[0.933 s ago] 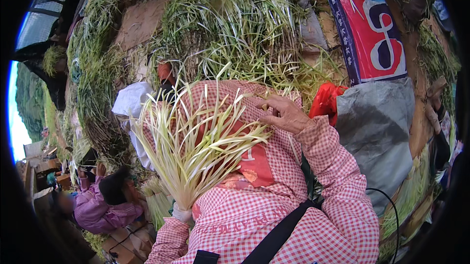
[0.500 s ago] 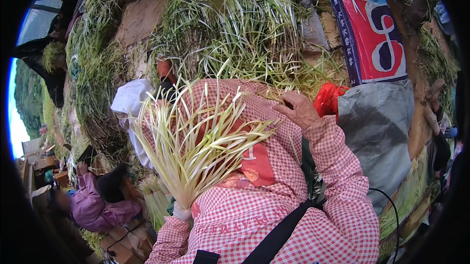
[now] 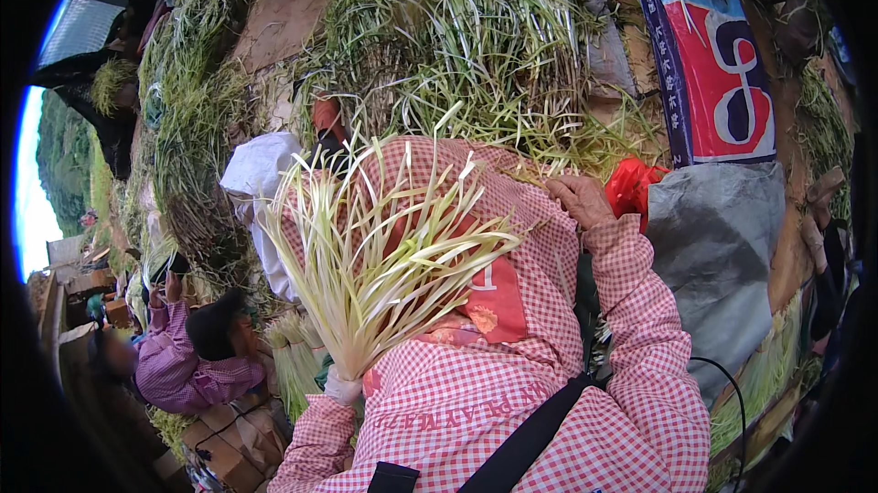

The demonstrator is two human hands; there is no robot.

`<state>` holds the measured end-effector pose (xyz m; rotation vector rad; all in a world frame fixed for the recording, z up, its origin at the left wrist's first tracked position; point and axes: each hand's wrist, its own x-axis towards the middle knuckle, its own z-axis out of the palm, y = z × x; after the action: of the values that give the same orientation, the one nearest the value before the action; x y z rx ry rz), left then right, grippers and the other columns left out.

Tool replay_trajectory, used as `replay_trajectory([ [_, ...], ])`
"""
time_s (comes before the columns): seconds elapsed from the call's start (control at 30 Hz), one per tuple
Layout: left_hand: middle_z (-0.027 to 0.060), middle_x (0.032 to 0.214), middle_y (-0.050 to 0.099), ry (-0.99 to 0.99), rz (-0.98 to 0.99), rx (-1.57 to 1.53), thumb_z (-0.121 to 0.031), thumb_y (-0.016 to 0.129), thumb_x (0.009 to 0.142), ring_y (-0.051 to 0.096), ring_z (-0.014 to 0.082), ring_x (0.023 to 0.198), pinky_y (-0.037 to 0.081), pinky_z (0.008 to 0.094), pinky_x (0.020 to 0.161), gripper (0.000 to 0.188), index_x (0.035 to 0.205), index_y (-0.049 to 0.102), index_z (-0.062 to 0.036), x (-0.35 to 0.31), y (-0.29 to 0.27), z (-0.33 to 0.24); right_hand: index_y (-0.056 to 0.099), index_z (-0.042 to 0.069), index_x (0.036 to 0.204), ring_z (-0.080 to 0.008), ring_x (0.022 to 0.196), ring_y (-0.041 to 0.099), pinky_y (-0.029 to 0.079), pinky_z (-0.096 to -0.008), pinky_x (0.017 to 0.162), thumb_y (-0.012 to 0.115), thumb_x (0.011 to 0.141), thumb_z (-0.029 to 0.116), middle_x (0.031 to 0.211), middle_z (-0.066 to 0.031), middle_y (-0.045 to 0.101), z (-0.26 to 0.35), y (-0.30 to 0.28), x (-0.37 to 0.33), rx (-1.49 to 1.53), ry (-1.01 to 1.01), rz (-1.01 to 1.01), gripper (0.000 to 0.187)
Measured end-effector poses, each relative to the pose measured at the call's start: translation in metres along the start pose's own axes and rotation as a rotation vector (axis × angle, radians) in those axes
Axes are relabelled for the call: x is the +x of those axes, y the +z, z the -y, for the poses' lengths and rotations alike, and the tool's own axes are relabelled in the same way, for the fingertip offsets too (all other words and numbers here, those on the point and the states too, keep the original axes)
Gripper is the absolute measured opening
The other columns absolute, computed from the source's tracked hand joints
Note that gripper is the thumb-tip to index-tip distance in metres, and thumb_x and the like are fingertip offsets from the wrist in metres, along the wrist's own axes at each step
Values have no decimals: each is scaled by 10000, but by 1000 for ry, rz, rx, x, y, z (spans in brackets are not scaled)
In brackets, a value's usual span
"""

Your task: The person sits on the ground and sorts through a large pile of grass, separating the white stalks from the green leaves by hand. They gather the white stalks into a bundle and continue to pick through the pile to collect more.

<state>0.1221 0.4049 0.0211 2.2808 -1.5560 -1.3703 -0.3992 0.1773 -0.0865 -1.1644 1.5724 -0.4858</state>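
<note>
A fanned bunch of pale yellow-green chives (image 3: 384, 264) lies across my lap, its white stem ends gathered low on the left. My left hand (image 3: 343, 387), in a whitish covering, is closed around those stem ends. My right hand (image 3: 583, 200) rests at the far right edge of the checked red-and-white apron (image 3: 540, 246), fingers bent down and drawn together. Whatever its fingertips hold, if anything, is hidden. Beyond the apron lies a heap of long green chives (image 3: 457, 45), with loose yellowish leaves close to my right fingers.
A red plastic bag (image 3: 631, 189) sits beside my right hand. Further right stand a grey sheet (image 3: 718, 246) and a red-and-blue printed sack (image 3: 718, 72). A white bag (image 3: 262, 173) lies left of my lap. Another person in purple checks (image 3: 187, 360) works at lower left.
The view has shifted slightly, so most things sit further right. My right hand's fingers have bent down and closed at the apron edge. The left hand keeps its hold on the chives.
</note>
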Motion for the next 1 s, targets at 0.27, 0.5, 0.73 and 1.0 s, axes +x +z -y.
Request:
replay_trajectory([
  [0.27,25,890,645,-255,263,-400,-41,809,634,586,147,736,470,277,601,497,1098,630,-40,-11,-50,-74,578,52,1127,-299,838,609,492,-377,696,658,806,48,901,-128,571,59,14,-29,-92,-456,-399,331],
  [0.5,14,860,617,-208,266,-508,-20,771,636,560,126,692,439,269,559,581,1191,600,-44,-16,-44,-95,653,29,923,-258,707,618,488,-340,631,667,845,145,818,-105,631,128,27,-75,-139,-736,-33,141],
  [0.73,18,902,624,-126,289,-563,13,725,648,551,121,689,438,262,555,608,1234,575,-39,-20,-39,-97,565,30,978,-252,751,617,493,-332,673,608,873,86,849,-90,617,121,52,-68,-129,-757,-94,126],
  [1.0,62,1131,633,-172,369,-629,-12,795,660,595,166,977,488,291,783,652,1265,554,-36,-23,-38,-83,538,28,1030,-128,795,555,459,-252,704,607,860,-22,911,-38,549,130,38,-89,341,-626,38,190],
])
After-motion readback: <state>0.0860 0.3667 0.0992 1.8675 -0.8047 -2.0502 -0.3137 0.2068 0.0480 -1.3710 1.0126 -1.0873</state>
